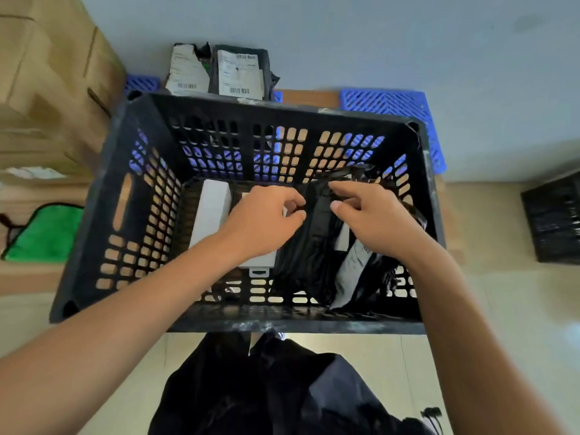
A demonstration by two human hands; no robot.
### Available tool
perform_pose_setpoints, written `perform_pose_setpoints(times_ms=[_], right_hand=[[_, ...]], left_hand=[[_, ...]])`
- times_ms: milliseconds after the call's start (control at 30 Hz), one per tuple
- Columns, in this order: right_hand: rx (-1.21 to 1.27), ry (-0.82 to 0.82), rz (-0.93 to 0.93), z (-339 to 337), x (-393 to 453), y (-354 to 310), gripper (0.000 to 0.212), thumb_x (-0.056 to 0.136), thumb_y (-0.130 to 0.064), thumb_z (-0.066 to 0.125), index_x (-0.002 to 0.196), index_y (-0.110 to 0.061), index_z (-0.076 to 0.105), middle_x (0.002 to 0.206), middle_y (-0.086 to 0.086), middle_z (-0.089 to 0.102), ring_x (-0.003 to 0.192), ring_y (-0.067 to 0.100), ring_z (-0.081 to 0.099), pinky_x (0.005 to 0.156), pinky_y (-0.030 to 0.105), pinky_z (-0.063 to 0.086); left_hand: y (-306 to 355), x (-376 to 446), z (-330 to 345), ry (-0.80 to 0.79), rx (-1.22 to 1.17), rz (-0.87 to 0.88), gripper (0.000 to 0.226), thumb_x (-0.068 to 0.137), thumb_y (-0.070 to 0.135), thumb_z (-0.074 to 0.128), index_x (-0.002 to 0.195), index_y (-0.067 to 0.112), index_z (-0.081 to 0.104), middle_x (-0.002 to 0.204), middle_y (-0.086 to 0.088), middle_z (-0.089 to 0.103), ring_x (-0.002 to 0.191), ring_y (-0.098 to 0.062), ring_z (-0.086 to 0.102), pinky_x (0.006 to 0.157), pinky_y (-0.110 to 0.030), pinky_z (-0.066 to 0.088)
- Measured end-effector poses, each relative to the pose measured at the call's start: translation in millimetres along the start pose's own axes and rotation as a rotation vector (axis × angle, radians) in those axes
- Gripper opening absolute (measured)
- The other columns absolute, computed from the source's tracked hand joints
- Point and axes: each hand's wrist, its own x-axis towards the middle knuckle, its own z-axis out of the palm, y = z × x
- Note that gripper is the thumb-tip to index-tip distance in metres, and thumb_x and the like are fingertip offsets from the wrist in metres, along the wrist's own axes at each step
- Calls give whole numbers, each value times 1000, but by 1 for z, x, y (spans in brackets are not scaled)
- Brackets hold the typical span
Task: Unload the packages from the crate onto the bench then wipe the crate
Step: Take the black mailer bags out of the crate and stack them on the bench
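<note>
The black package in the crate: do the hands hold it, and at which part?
Both hands, left hand and right hand, pinch the black package at its upper edge, inside the crate. It has not been lifted out yet.

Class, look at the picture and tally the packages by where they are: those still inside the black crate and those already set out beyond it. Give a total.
Inside the crate: 3, namely white box, black bag, black labelled bag
Beyond the crate against the wall: 2, namely torn labelled parcel, black labelled parcel
Total: 5
</note>
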Motion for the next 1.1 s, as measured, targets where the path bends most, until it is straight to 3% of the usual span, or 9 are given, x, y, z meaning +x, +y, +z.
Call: perform_pose_setpoints(times_ms=[100, 167, 267, 367, 433, 600, 800, 933, 1100], right_hand=[[-51, 68, -18, -5, -12, 6, 45, 102, -29, 54, 147, -30, 51, 123, -5, 65, 94, -13, 55, 78, 7, 36], [-85, 111, -20, -9, -19, 10, 45, 101, -27, 56, 146, -28, 52, 112, -3, 66, 81, -16, 54, 70, 5, 36], [-189, 164, -36, -13, -27, 14, 47, 98, -23, 61, 145, -23, 54, 138, 0, 61, 120, 13, 56, 92, 21, 37], [-275, 205, -37, -17, -35, 14, 48, 95, -24, 63, 143, -24, 55, 142, -1, 59, 132, 25, 49, 110, 42, 40], [-369, 189, -16, -18, -39, 14, 48, 94, -24, 64, 142, -23, 55, 141, -1, 59, 135, 28, 47, 113, 49, 35], [-544, 116, 65, -15, -43, 17, 30, 94, -25, 64, 123, -18, 62, 115, 3, 68, 113, 30, 58, 100, 45, 38], [-516, 32, 161, -12, -41, 22, 33, 93, -23, 66, 124, -16, 61, 109, 9, 62, 88, 28, 62, 72, 38, 52], [-492, 17, 162, -7, -40, 26, 42, 87, -28, 72, 125, -17, 60, 113, 8, 63, 88, 27, 61, 70, 35, 50], [-424, 83, 120, -1, -41, 30, 38, 85, -7, 66, 122, -15, 61, 117, 10, 65, 95, 31, 62, 71, 39, 53]], left_hand=[[7, -8, 19, -111, -58, -9, 31, 95, 39, 66, 124, 31, 68, 110, 12, 68, 91, -5, 63, 93, -36, 54], [14, -13, 27, -176, -75, 10, 37, 94, 41, 66, 131, 32, 65, 115, 11, 68, 95, -3, 63, 91, -29, 52], [26, -18, 37, -277, -89, 29, 46, 94, 43, 66, 138, 32, 59, 125, 9, 66, 101, -2, 62, 90, -23, 49], [35, -22, 43, -371, -78, 27, 51, 97, 45, 62, 145, 31, 53, 136, 7, 62, 113, -9, 61, 101, -31, 48], [40, -24, 46, -422, -69, 22, 51, 99, 45, 59, 147, 32, 50, 143, 5, 59, 120, -13, 59, 106, -37, 46], [47, -27, 54, -537, -62, 16, 47, 104, 36, 50, 151, 34, 45, 152, 10, 51, 120, -17, 63, 109, -41, 45], [48, -31, 53, -566, -40, 26, 47, 105, 29, 49, 151, 34, 46, 153, 7, 49, 139, -16, 48, 118, -41, 35], [43, -33, 46, -562, -72, 15, 44, 104, 27, 51, 147, 35, 51, 149, 8, 54, 137, -13, 50, 118, -40, 36], [34, -36, 33, -475, -141, -54, 41, 103, 28, 55, 144, 36, 54, 144, 7, 59, 132, -11, 54, 109, -29, 38]])
